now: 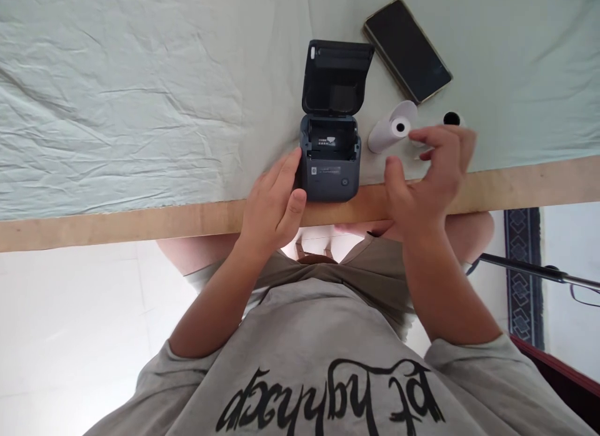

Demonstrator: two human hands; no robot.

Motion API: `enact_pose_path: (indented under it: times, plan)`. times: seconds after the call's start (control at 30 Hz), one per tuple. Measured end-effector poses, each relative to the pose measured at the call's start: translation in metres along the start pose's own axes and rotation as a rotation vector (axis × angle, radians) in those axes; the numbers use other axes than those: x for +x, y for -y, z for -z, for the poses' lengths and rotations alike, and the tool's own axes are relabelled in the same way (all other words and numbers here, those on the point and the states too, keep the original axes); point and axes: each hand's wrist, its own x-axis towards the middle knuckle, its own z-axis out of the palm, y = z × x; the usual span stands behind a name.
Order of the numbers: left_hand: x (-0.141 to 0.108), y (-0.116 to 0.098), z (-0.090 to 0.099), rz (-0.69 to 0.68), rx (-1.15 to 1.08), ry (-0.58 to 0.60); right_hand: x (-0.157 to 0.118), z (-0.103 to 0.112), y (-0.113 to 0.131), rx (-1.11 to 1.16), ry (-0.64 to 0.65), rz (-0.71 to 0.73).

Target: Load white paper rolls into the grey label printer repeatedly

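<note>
A dark blue portable label printer [330, 178] stands near the table's front edge, its lid [338, 74] tipped back and its paper bay bare. My left hand [276, 202] rests against the printer's left side, fingers stretched out. To the printer's right, a white paper roll [385, 135] lies with its dark core showing and a loose end curling up. My right hand [429, 170] hovers just right of this roll, thumb and bent fingers apart, with nothing seen between them. Behind that hand, a second roll [462, 118] with a black core is partly hidden.
A smartphone [407, 50] with a dark screen lies at an angle behind the rolls. Pale green cloth [140, 99] covers the table, wrinkled on the left. A wooden edge [206, 218] runs along the front. Below right are a patterned strip [524, 273] and a thin metal pole [525, 265].
</note>
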Motion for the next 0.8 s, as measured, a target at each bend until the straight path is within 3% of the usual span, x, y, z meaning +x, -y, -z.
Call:
enact_pose_path:
  times: [0.13, 0.23, 0.57, 0.8]
  plan:
    - [0.001, -0.004, 0.001, -0.009, 0.033, 0.015, 0.003, -0.023, 0.000, 0.000, 0.106, -0.160]
    - [0.002, -0.004, 0.001, -0.025, 0.042, 0.025, 0.003, -0.028, -0.003, 0.095, 0.208, -0.218]
    - [0.002, -0.004, 0.003, -0.013, 0.029, 0.027, -0.004, -0.029, -0.010, 0.225, 0.364, -0.210]
    - [0.001, -0.004, 0.002, -0.018, 0.040, -0.001, -0.003, -0.030, -0.008, 0.202, 0.380, -0.154]
